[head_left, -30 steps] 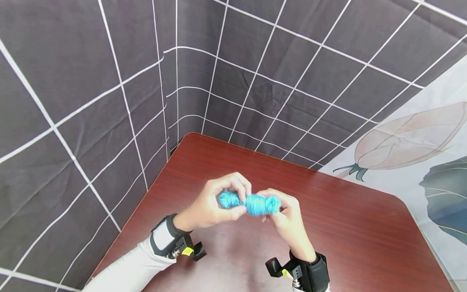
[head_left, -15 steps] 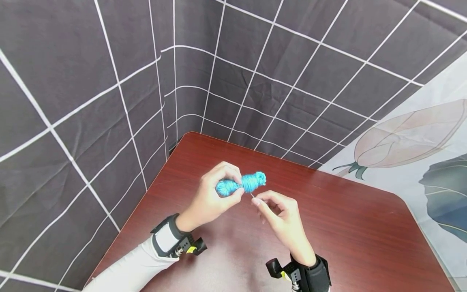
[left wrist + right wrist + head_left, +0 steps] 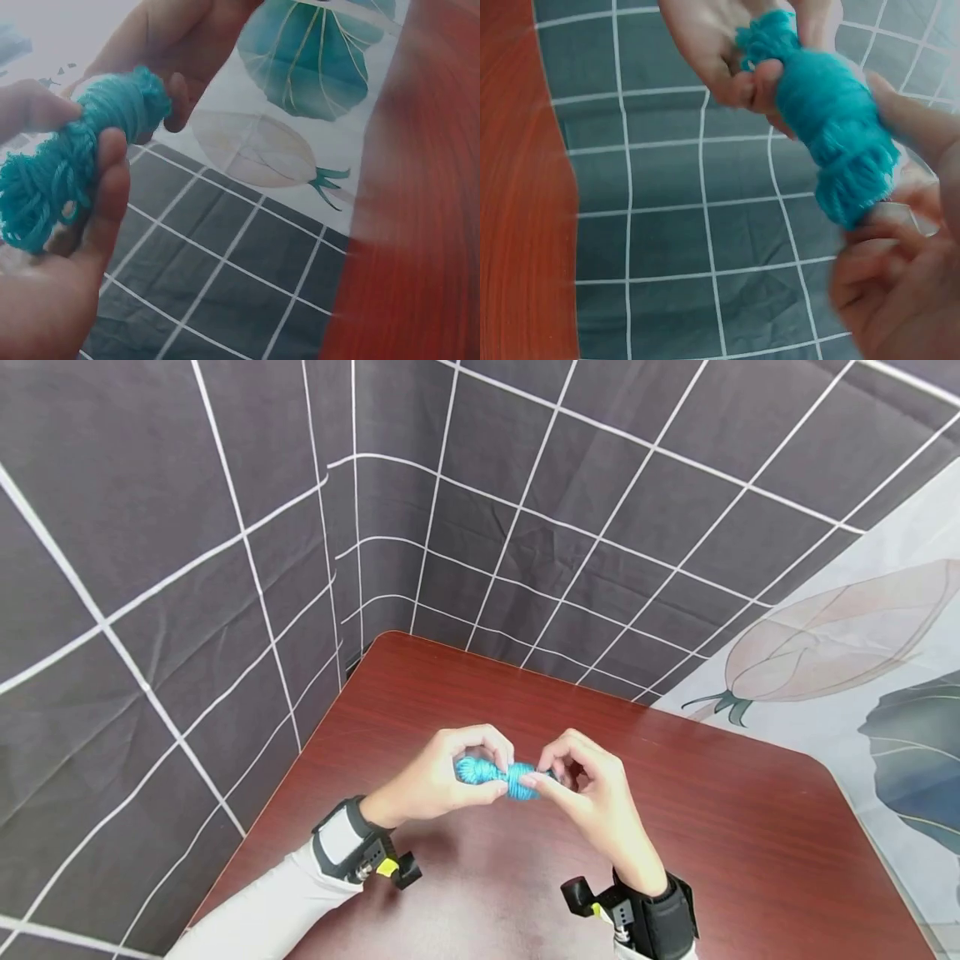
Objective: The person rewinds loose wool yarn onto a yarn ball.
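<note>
A small bundle of turquoise yarn [image 3: 518, 783] is held above the table between both hands. My left hand [image 3: 441, 781] pinches it at its narrow waist, thumb below and fingers above in the head view. Loose loops [image 3: 45, 191] spread from the end nearest the left palm. Strands are wound tightly round the wider middle. At the other end my right hand [image 3: 597, 783] grips the bundle, its thumb [image 3: 907, 120] laid along the wound part. The right fingers curl by the bunched end [image 3: 855, 184], which they partly hide in the head view.
Below the hands lies a reddish-brown wooden table [image 3: 720, 827] with rounded corners. Dark cloth with a white grid [image 3: 570, 527] hangs behind it and to the left. A pale cloth printed with leaves [image 3: 832, 652] hangs to the right. Each wrist carries a strapped camera [image 3: 407, 870].
The right hand came off the bundle, pinched a thin strand below it, then returned to grip its right end. The left hand kept its pinch, rising and then lowering slightly.
</note>
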The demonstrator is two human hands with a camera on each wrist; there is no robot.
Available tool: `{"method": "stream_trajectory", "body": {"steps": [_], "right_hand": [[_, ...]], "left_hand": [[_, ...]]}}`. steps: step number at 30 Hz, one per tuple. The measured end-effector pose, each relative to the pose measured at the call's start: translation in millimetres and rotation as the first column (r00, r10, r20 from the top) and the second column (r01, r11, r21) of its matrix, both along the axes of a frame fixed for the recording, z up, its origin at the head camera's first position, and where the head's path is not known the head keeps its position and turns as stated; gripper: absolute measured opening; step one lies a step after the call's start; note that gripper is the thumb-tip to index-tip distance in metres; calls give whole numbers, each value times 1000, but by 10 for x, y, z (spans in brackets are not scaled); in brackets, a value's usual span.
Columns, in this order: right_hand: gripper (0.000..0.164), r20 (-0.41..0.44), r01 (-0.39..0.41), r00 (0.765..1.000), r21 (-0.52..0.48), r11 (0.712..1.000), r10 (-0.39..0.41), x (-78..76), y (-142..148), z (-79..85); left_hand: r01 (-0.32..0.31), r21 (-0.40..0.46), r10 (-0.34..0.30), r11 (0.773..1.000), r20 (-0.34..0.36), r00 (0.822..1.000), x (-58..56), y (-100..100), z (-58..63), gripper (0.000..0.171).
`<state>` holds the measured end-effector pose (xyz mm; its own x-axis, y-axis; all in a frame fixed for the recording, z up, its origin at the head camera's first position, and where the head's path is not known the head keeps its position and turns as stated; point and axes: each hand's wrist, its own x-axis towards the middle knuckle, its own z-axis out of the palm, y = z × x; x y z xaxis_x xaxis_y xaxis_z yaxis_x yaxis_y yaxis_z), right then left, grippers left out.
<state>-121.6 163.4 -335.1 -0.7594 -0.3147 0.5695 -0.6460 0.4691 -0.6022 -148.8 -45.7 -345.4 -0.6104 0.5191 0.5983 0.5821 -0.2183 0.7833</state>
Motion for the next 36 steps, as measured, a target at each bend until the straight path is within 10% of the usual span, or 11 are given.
{"method": "stream_trajectory", "body": {"steps": [8, 12, 18, 23, 36], "right_hand": [[19, 421, -103, 900, -45, 994, 112, -25, 58, -133], [21, 312, -23, 950, 100, 995, -9, -144, 74, -298], [23, 201, 35, 974, 332, 943, -107, -438, 29, -772], [25, 224, 19, 965, 456, 890, -136, -534, -30, -1093], [29, 237, 0, 960, 529, 848, -148, -497, -95, -1238]], "left_hand": [[-11, -23, 9, 1000, -77, 997, -115, 19, -115, 18], [-105, -224, 74, 969, -144, 987, -364, 59, -352, 23], [-151, -595, 26, 790, -213, 977, -734, 150, -710, 24], [-165, -711, 31, 683, -198, 980, -764, 207, -937, 22], [-189, -665, 109, 722, -161, 981, -613, 194, -1134, 16]]}}
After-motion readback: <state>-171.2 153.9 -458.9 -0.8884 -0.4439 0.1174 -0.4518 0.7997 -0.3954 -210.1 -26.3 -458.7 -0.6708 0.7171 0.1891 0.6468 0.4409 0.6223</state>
